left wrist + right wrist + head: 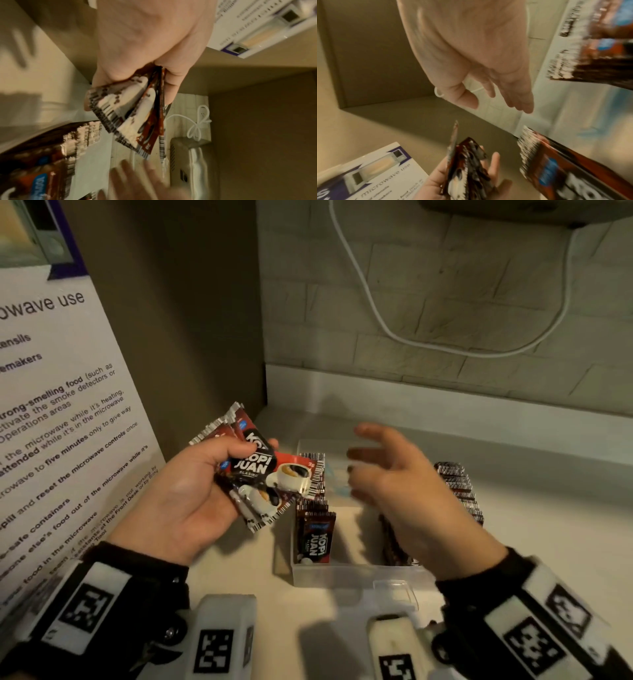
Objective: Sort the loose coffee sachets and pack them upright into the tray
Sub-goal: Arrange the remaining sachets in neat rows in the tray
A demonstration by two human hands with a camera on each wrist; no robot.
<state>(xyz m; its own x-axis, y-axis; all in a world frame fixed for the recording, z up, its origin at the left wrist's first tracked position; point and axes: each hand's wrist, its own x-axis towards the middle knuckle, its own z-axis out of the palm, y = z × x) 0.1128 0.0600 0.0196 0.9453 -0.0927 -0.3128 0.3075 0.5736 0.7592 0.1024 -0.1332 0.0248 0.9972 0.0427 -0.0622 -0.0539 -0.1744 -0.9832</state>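
Note:
My left hand [205, 474] grips a fanned bunch of red-and-black coffee sachets [270, 477] left of the tray; the same bunch of sachets [135, 117] shows in the left wrist view, and the sachets [465, 169] show again in the right wrist view. The clear plastic tray [349, 575] sits on the counter with a row of upright sachets [313, 529] along its left side and another row [460, 491] along its right. My right hand [394, 470] hovers over the tray's middle, blurred, fingers spread and holding nothing; those straight fingers [518, 100] appear in the right wrist view.
A printed microwave-use notice [58, 412] leans at the left. A white cable [376, 313] hangs on the brick-pattern wall behind. The pale counter [531, 508] runs to the right of the tray. Wrist camera mounts [226, 635] fill the bottom edge.

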